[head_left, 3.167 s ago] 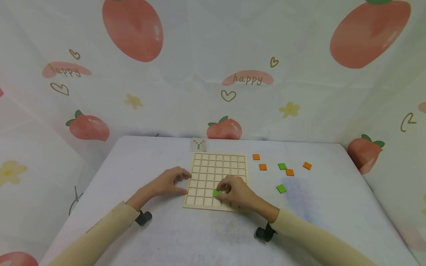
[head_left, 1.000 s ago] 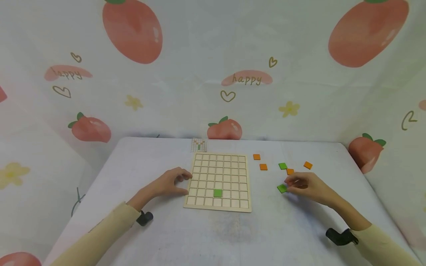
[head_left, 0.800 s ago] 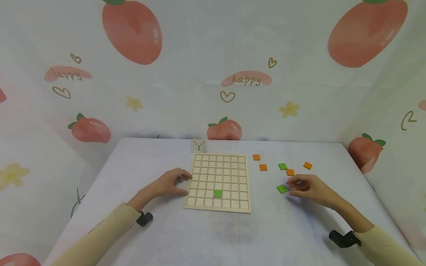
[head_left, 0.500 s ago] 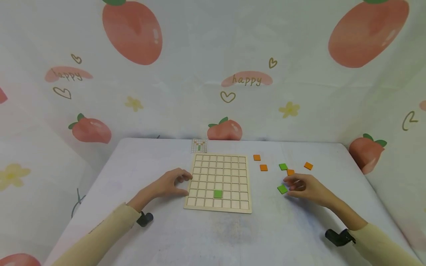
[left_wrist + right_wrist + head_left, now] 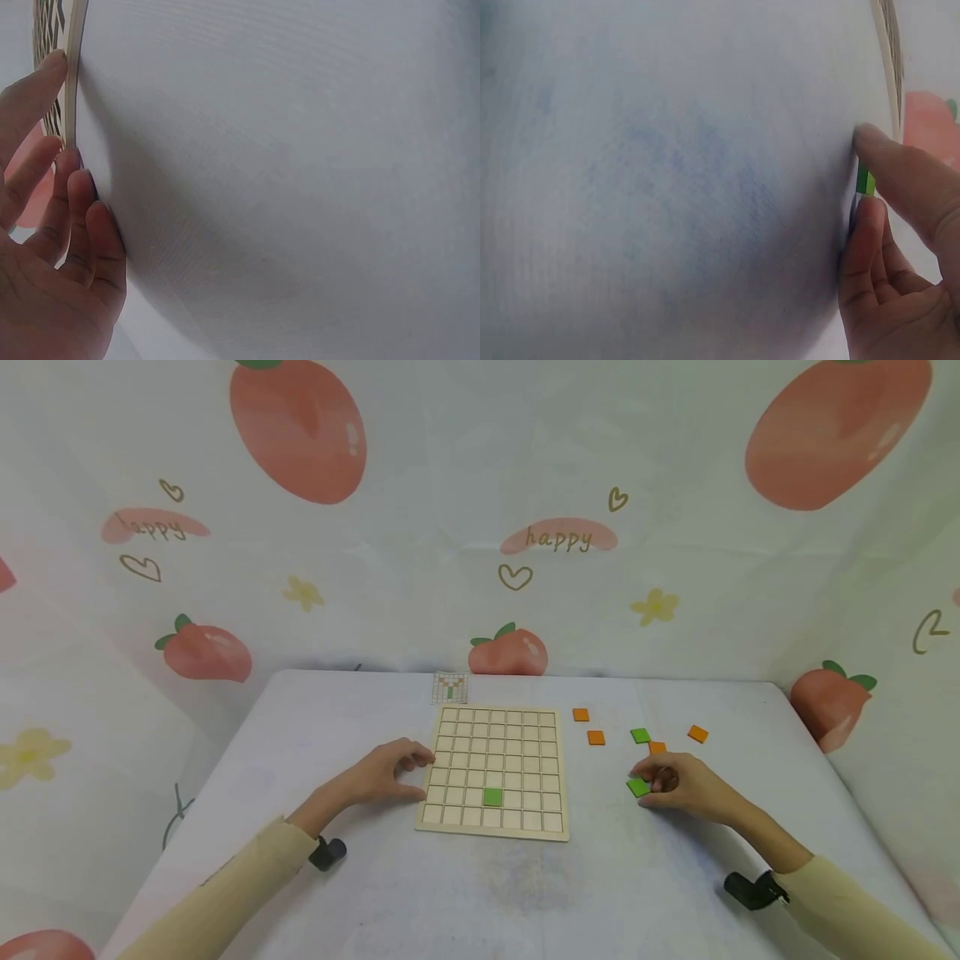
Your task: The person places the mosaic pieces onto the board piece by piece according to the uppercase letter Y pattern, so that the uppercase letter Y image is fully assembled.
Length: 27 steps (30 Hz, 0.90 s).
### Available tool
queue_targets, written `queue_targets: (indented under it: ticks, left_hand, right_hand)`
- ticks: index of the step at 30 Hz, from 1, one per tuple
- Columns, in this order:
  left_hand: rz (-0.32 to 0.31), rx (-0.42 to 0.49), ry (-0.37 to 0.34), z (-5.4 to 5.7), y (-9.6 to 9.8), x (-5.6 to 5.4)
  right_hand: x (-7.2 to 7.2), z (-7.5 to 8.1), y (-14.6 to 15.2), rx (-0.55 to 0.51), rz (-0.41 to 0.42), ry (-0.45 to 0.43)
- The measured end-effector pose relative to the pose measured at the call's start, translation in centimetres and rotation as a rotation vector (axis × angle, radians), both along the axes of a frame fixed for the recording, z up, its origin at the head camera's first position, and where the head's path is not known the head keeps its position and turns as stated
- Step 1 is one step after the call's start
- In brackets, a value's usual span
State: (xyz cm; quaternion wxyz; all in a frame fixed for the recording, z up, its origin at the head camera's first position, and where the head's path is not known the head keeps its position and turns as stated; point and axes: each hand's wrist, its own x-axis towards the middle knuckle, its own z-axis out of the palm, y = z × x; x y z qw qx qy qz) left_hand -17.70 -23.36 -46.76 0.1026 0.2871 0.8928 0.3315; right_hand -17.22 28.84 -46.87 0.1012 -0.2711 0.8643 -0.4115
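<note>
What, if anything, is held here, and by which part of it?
The right hand pinches a green tile by its edges; the left hand only touches the board.

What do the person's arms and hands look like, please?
The left sleeve and right sleeve are long and beige; a thin dark line marks the left one. The left hand and right hand are bare. The left wrist device and right wrist device are small and black.

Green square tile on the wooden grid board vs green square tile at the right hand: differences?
The board tile lies aligned in a cell of the wooden board; the hand tile is turned askew, off it. The board tile is untouched; the hand tile is pinched by the right hand. Both: flat, green, square.
</note>
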Motion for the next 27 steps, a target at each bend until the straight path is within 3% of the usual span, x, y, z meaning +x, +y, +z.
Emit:
queue_targets:
  ticks: [14, 27]
  left_hand:
    - [0.001, -0.008, -0.004, -0.14, -0.05, -0.13]
    - [0.006, -0.031, -0.011, 0.25, 0.17, 0.03]
  right_hand:
    - [-0.31, -0.14, -0.22, 0.050, -0.050, -0.061]
    - [0.05, 0.05, -0.63, 0.070, -0.063, -0.020]
